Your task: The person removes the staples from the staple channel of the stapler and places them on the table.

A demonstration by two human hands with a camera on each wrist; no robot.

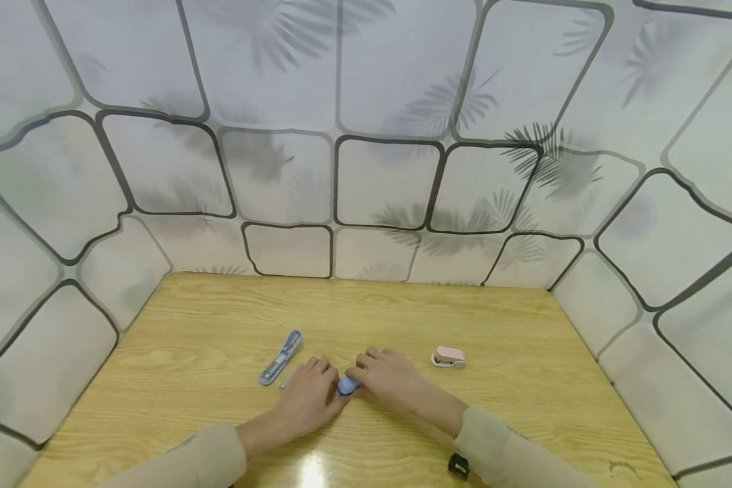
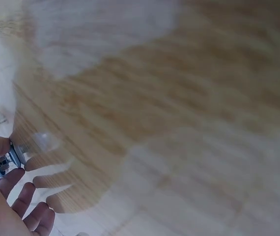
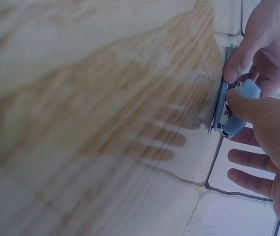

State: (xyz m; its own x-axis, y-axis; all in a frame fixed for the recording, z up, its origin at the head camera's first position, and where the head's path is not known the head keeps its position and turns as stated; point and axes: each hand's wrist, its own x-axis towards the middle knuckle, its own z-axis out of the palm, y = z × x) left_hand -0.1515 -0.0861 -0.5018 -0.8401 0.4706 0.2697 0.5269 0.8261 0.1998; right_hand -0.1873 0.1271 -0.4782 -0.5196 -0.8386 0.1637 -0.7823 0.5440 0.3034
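A small light blue stapler (image 1: 348, 385) sits at the table's middle, between both hands. My right hand (image 1: 393, 381) pinches it from the right, thumb on one side and fingers on the other; the right wrist view shows the stapler (image 3: 248, 91) with metal parts along its inner side. My left hand (image 1: 308, 400) grips its other end with thumb and fingertips, and in the left wrist view the stapler (image 2: 16, 156) lies between them. A thin strip (image 1: 285, 381) lies beside the left hand, partly hidden by it.
Left of the hands lies a long, narrow blue piece (image 1: 280, 358) with metal-looking parts inside, like an opened-out stapler. A small pink and white stapler (image 1: 448, 357) stands to the right. Patterned fabric walls (image 1: 378, 183) border the wooden table (image 1: 512, 413) behind and at both sides.
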